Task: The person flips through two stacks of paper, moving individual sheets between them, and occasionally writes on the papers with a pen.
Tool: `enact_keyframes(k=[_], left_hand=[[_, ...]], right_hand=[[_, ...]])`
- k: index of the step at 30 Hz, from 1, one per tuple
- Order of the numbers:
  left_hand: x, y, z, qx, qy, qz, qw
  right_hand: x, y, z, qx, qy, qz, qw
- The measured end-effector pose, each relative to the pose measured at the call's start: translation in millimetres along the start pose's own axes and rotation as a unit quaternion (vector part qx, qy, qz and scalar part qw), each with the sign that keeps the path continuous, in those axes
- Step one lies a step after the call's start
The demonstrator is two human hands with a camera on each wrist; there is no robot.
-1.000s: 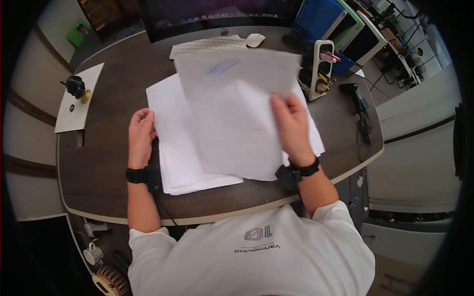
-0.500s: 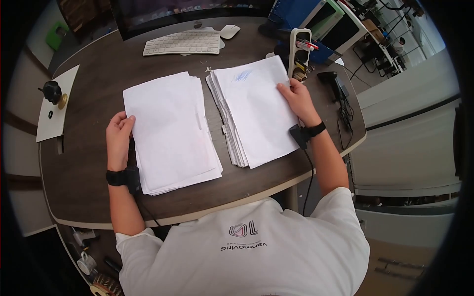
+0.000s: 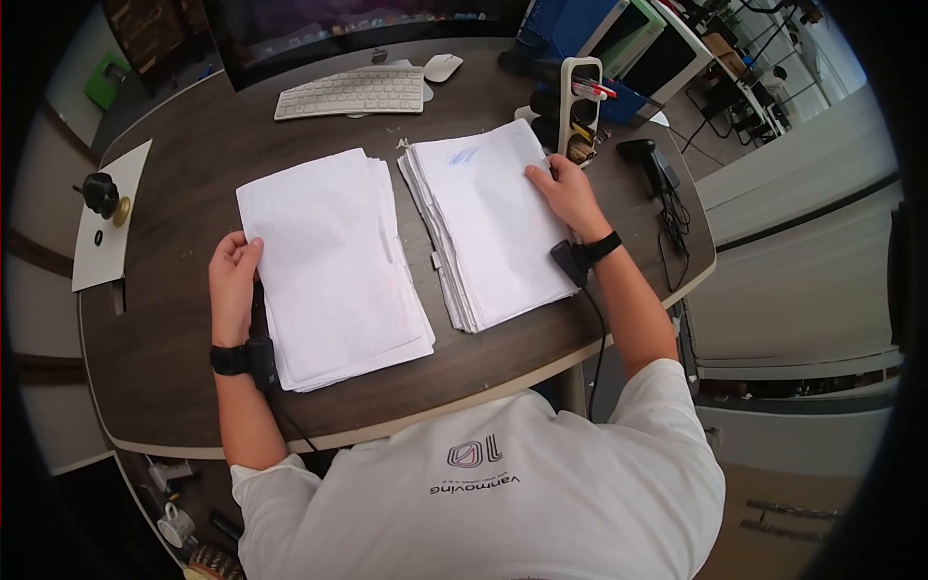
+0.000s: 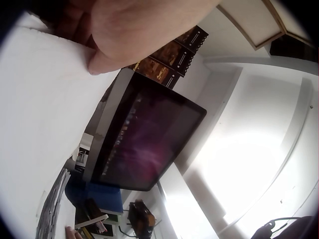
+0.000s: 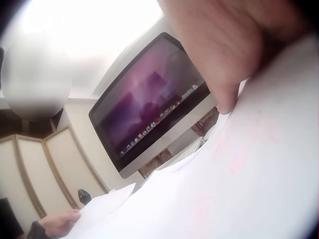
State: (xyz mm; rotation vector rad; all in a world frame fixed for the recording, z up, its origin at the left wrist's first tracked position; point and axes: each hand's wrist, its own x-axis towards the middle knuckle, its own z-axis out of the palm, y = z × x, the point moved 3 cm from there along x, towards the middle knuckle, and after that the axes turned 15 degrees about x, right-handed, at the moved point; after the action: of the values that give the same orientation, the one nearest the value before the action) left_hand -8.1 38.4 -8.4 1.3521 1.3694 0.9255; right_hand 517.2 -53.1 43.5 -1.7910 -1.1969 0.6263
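Note:
Two stacks of white paper lie side by side. At the left stack's (image 3: 333, 271) left edge, my left hand (image 3: 232, 285) grips the paper, thumb on top and fingers curled at the side; the thumb on the sheet (image 4: 45, 94) also shows in the left wrist view. My right hand (image 3: 570, 198) grips the upper right edge of the right stack (image 3: 493, 227), whose top sheet has blue scribble near its far end. Faint reddish marks show on that sheet (image 5: 234, 159) in the right wrist view. Fingertips under the edges are hidden.
A keyboard (image 3: 350, 92), a mouse (image 3: 443, 68) and a monitor (image 3: 358, 29) stand beyond the stacks. An organizer with pens (image 3: 580, 111) is just past my right hand, and a black corded device (image 3: 652, 169) lies to its right. A white board (image 3: 111, 227) lies far left.
The loose sheet with blue scribble, held by my right hand over the left stack, went right onto the right stack. My left hand stays at the left stack's edge. The head view shifted.

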Motion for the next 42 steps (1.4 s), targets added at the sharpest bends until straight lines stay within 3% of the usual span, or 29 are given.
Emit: enact_keyframes(k=[8,10,11,15,17,18,20,21,23,24,28,29,31,32,33,34,35,36,37,38,39,42], left_hand=[[1,4,-1,-0.006,0.014,-0.003,1.000],[-1,4,-4,0.005,0.012,0.003,1.000],[-1,3,-3,0.006,0.011,0.000,1.000],[-3,11,1,-0.044,0.004,0.015,0.999],[-4,10,0,-0.063,0.006,0.010,0.998],[-4,9,0,-0.092,-0.025,0.015,0.995],[-5,12,-2,-0.115,-0.051,0.022,0.992],[-8,17,0,-0.166,-0.061,0.034,0.984],[-8,14,-6,-0.212,-0.070,0.046,0.974],[-7,5,-11,-0.287,-0.118,0.062,0.948],[-8,0,-18,-0.440,-0.234,0.116,0.859],[-7,-1,-20,-0.438,-0.239,0.118,0.858],[-9,7,-19,-0.462,-0.263,0.127,0.837],[-12,9,-17,-0.463,-0.267,0.128,0.836],[-18,23,-11,-0.422,-0.183,0.111,0.881],[-19,30,-9,-0.379,-0.096,0.094,0.916],[-13,21,-8,-0.383,-0.097,0.095,0.914],[-3,5,-11,-0.295,-0.085,0.103,0.946],[-5,21,-4,-0.204,-0.073,0.110,0.970],[-17,31,8,-0.141,0.009,0.051,0.989],[-16,29,7,-0.143,0.010,0.051,0.988],[2,-1,-3,0.093,0.070,0.110,0.987]], right_hand=[[-61,-26,-15,-0.229,0.038,-0.090,0.969],[-89,-39,-13,-0.166,-0.042,0.069,0.983],[-99,-42,-11,-0.166,-0.044,0.072,0.982],[-119,-37,-5,-0.116,-0.045,0.001,0.992],[-123,-37,-8,-0.218,0.032,-0.113,0.969],[-125,-40,-5,-0.216,0.030,-0.114,0.969],[-135,-66,11,-0.144,0.059,-0.223,0.962],[-145,-85,26,-0.040,0.014,-0.164,0.986],[-161,-100,61,0.074,-0.122,-0.121,0.982],[-165,-108,79,0.125,-0.167,-0.086,0.974],[-160,-111,138,0.143,-0.159,-0.173,0.961],[-160,-114,148,0.140,-0.162,-0.196,0.957],[-159,-121,153,0.207,-0.158,-0.183,0.948],[-159,-122,153,0.229,-0.207,-0.087,0.947],[-160,-120,153,0.248,-0.253,0.009,0.935],[-160,-120,150,0.245,-0.250,0.007,0.937],[-161,-119,142,0.249,-0.198,-0.016,0.948],[-162,-117,133,0.252,-0.146,-0.039,0.956],[-160,-108,121,0.231,-0.130,-0.034,0.964],[-157,-99,107,0.229,-0.109,-0.008,0.967],[-153,-89,90,0.228,-0.088,0.018,0.970],[-138,-53,32,0.331,0.001,0.066,0.941]])
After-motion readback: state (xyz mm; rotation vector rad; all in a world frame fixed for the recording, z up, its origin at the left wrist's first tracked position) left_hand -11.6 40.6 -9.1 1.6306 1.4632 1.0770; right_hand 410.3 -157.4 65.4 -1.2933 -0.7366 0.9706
